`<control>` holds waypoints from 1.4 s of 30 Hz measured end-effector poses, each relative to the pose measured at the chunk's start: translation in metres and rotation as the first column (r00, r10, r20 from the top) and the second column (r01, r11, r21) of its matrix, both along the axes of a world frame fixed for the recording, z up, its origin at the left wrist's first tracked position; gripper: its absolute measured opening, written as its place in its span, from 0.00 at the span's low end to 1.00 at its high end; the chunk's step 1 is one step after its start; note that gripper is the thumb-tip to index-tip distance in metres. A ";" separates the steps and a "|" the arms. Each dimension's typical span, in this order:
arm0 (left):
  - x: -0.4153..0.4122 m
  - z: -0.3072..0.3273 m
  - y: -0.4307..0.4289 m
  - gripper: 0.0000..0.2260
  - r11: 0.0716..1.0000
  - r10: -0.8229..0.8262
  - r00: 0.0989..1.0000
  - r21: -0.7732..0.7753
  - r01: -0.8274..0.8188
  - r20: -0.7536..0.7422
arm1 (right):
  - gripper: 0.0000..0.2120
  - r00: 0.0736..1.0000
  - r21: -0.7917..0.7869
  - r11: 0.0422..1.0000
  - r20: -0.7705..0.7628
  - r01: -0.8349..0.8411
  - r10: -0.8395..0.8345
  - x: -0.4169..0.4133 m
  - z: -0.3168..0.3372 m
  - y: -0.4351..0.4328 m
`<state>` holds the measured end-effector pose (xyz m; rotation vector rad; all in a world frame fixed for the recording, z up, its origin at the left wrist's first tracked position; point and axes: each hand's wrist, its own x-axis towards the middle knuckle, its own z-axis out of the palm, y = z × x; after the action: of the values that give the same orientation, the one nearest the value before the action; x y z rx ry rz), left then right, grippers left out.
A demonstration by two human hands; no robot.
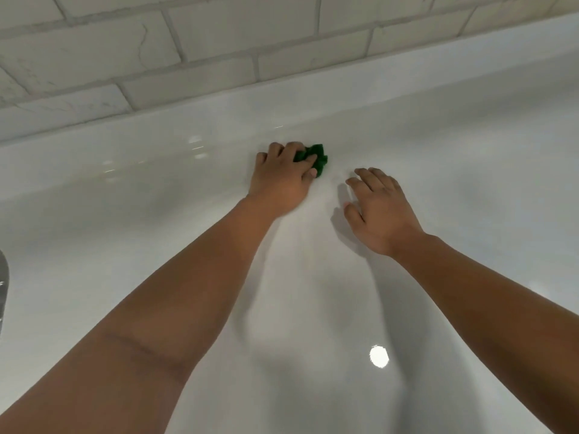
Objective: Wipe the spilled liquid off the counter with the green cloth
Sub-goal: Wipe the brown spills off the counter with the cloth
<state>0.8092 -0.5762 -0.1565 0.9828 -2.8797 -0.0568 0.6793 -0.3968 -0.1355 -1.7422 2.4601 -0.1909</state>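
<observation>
Home kitchen: glossy white counter (313, 308), subway-tile backsplash (219, 42).

left grip (283, 177) is stretched far forward on a nearly straight arm, fingers curled round the bunched green cloth (317, 158). right grip (379, 208) is just beside it, slightly nearer the body, palm down, fingers spread and relaxed.

Glossy counter (470, 183) lies open either side; tiled wall (219, 42) closes the far edge.
</observation>
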 end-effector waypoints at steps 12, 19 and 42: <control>0.039 0.002 -0.058 0.20 0.915 0.403 0.914 0.002 -0.403 -0.050 | 0.34 0.999 -0.003 1.000 0.017 0.029 -0.029 -0.021 0.003 0.026; -0.036 -0.001 0.027 0.20 0.999 -0.023 1.000 -0.030 0.023 -0.018 | 0.34 1.000 0.154 0.988 0.001 0.023 -0.023 -0.022 -0.007 0.035; 0.162 0.014 0.064 0.15 0.895 0.336 0.841 0.423 -0.144 -0.425 | 0.20 0.982 -0.123 0.976 0.032 -0.180 0.185 0.081 0.013 0.011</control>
<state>0.9713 -0.5124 -0.1424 1.1815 -2.2939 -0.7519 0.7608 -0.3859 -0.1223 -1.9779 2.2851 -0.3607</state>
